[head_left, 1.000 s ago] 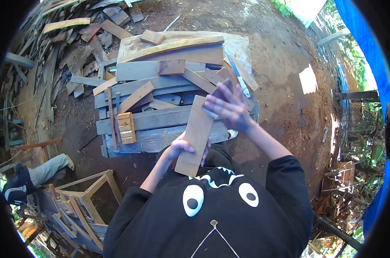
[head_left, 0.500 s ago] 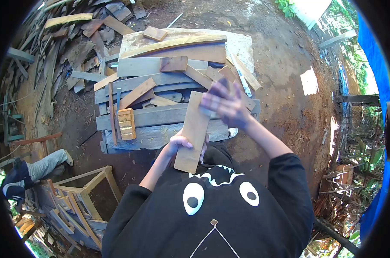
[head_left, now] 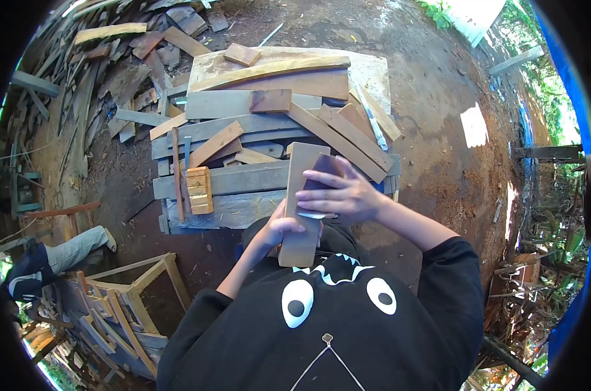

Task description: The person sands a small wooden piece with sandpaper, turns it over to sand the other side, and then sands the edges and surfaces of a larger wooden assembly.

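My left hand [head_left: 277,231] grips a flat wooden board [head_left: 301,244] near its lower end, thumb on the face and the other fingers mostly hidden behind. The board stands lengthwise in front of my body, above the bench. On the board's upper face my right hand [head_left: 340,195] presses a dark brown piece of sandpaper [head_left: 325,167], fingers stretched across it. A pale edge shows beneath those fingers. Closest on the bench is a small block [head_left: 199,190] made of light wooden strips, left of my left hand.
A low plank bench [head_left: 230,181] carries several loose boards, a curved slat [head_left: 273,70] and a white-and-blue tube-like item [head_left: 376,130]. Scrap wood [head_left: 87,85] is heaped at far left. A wooden frame [head_left: 145,280] and another person's leg [head_left: 80,251] are at lower left.
My right hand, blurred earlier near the board's top, has moved down along its face with the sandpaper. The board is now more upright, and the view has shifted slightly.
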The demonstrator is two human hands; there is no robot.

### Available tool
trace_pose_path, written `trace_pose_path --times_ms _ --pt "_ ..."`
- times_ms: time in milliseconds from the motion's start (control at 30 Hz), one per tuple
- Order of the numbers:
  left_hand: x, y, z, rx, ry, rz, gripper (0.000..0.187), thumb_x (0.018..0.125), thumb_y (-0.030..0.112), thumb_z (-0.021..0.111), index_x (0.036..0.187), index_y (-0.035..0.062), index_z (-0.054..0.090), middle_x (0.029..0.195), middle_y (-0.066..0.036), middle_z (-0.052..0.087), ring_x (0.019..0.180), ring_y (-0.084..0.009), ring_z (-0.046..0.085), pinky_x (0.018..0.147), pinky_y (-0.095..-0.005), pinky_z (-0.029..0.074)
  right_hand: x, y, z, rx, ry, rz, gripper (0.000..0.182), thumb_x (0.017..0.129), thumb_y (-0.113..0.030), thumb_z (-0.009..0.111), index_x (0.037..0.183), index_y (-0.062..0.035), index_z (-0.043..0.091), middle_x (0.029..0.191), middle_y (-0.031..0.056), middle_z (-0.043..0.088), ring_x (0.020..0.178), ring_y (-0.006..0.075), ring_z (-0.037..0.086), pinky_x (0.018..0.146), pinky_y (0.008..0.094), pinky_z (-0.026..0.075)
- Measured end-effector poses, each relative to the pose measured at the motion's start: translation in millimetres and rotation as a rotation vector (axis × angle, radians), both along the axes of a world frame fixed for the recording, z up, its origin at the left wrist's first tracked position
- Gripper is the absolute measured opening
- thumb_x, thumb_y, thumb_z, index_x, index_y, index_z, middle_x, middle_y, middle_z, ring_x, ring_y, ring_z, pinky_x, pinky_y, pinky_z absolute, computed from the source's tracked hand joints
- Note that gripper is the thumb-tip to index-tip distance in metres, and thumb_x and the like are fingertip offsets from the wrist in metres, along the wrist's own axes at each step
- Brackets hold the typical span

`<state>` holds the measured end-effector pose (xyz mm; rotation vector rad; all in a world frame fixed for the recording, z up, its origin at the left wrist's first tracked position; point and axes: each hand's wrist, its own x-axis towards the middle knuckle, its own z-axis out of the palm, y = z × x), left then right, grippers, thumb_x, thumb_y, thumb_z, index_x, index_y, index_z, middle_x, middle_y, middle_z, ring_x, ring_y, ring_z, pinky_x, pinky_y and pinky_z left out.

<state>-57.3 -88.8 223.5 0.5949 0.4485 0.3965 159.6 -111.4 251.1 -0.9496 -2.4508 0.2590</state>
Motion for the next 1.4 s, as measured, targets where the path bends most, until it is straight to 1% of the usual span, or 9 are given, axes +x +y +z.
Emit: trace_pose_path --times_ms 133,233,400,533,833,933,1167,1267,1400 --pt "4.4 -0.7 4.2 0.015 -0.039 -0.019 0.062 0.056 0.015 0.059 0.113 -0.0071 0.043 0.083 -0.023 0.057 0.069 -0.034 0.063 0.065 -0.0462 0.057 14.4 28.4 2.5 0.087 -0.037 -0.266 0.037 0.084 -0.011 0.057 0.117 -0.0269 0.063 0.13 -0.006 0.056 0.131 0.0184 0.042 0.114 0.0518 0.002" --pt "0.2 -2.1 -1.7 0.043 -0.015 0.02 0.062 0.056 0.015 0.059 0.112 -0.0072 0.043 0.083 -0.023 0.057 0.069 -0.0339 0.063 0.064 -0.0454 0.057 -8.4 -2.6 5.4 0.01 0.04 0.015 0.038 0.084 -0.012 0.057 0.119 -0.0266 0.062 0.129 -0.0055 0.057 0.131 0.0196 0.042 0.113 0.0521 0.002" --pt "2.4 -0.9 2.4 0.011 -0.031 -0.033 0.064 0.057 0.016 0.058 0.115 -0.0066 0.043 0.086 -0.025 0.059 0.072 -0.036 0.064 0.066 -0.0458 0.057 15.2 39.8 9.3 0.063 -0.052 -0.278 0.041 0.082 -0.013 0.058 0.121 -0.0259 0.061 0.13 -0.0043 0.056 0.132 0.021 0.041 0.113 0.0505 0.007" --pt "-2.9 -2.6 -11.5 0.063 -0.003 0.024 0.064 0.056 0.016 0.058 0.114 -0.007 0.044 0.085 -0.025 0.059 0.072 -0.0354 0.064 0.067 -0.0453 0.056 -15.9 -0.3 7.2 -0.126 0.009 0.027 0.044 0.076 -0.015 0.066 0.118 -0.0312 0.062 0.131 -0.0069 0.055 0.133 0.0188 0.039 0.115 0.051 0.009" --pt "-0.9 -4.3 -4.4 0.02 0.072 0.007 0.061 0.055 0.018 0.058 0.109 -0.0085 0.046 0.08 -0.023 0.058 0.071 -0.033 0.064 0.065 -0.0434 0.056 -27.3 19.1 7.5 -0.093 -0.016 -0.092 0.04 0.081 -0.017 0.062 0.12 -0.0288 0.062 0.134 -0.0074 0.053 0.135 0.0167 0.035 0.113 0.0528 0.012" --pt "5.1 -0.1 1.8 0.016 0.016 0.016 0.061 0.054 0.018 0.058 0.108 -0.0094 0.047 0.079 -0.024 0.058 0.071 -0.0333 0.064 0.064 -0.0431 0.056 0.3 62.9 -2.7 0.055 -0.065 -0.398 0.033 0.085 -0.016 0.058 0.118 -0.0195 0.063 0.126 0.0005 0.059 0.119 0.0215 0.052 0.104 0.0466 0.031" --pt "5.3 8.9 -4.3 -0.046 -0.147 0.053 0.062 0.056 0.02 0.059 0.11 -0.0086 0.046 0.077 -0.021 0.056 0.068 -0.0337 0.063 0.063 -0.0405 0.054 31.8 81.9 13.6 -0.731 1.645 -0.698 0.03 0.1 -0.024 0.043 0.109 0.0018 0.056 0.096 0.0088 0.063 0.082 0.0161 0.064 0.074 0.0311 0.053" --pt "1.2 11.9 -8.7 -0.135 -0.235 -0.002 0.062 0.06 0.021 0.059 0.112 -0.0078 0.043 0.078 -0.02 0.054 0.065 -0.0336 0.062 0.063 -0.0404 0.054 11.0 54.2 8.8 -0.659 1.284 -0.747 0.032 0.097 -0.02 0.048 0.119 0.0031 0.055 0.118 0.0135 0.06 0.111 0.021 0.057 0.094 0.0337 0.045" --pt "1.0 6.3 -18.9 -0.428 -0.531 0.058 0.061 0.063 0.019 0.059 0.115 -0.006 0.04 0.089 -0.021 0.053 0.071 -0.0344 0.062 0.064 -0.0406 0.054 -25.3 21.3 7.3 -0.062 0.127 -0.262 0.038 0.087 -0.014 0.056 0.123 -0.0231 0.06 0.135 0.004 0.052 0.132 0.024 0.04 0.11 0.0476 0.023"
